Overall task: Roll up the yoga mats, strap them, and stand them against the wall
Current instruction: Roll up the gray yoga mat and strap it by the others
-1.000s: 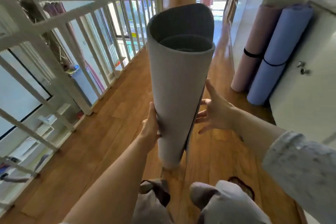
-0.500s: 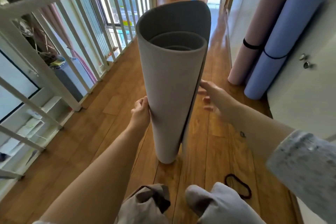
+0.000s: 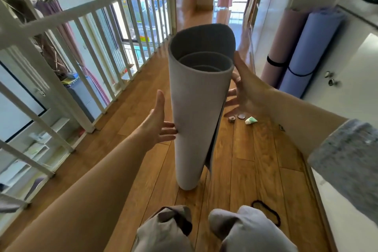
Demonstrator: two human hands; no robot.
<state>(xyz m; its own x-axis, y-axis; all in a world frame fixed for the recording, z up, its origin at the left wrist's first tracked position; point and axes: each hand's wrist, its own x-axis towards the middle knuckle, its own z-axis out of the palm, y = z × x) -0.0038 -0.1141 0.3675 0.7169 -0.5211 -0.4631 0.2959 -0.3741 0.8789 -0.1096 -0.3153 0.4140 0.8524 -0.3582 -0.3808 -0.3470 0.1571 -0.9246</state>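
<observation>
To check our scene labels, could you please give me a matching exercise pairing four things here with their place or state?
1 grey mat
2 pink mat
3 blue mat
4 black strap

A lying loose on the floor
B strapped, leaning, right of its neighbour
C upright mid-floor, unstrapped
D strapped, leaning, left of its neighbour

Pairs: 1-C, 2-D, 3-B, 4-A
</observation>
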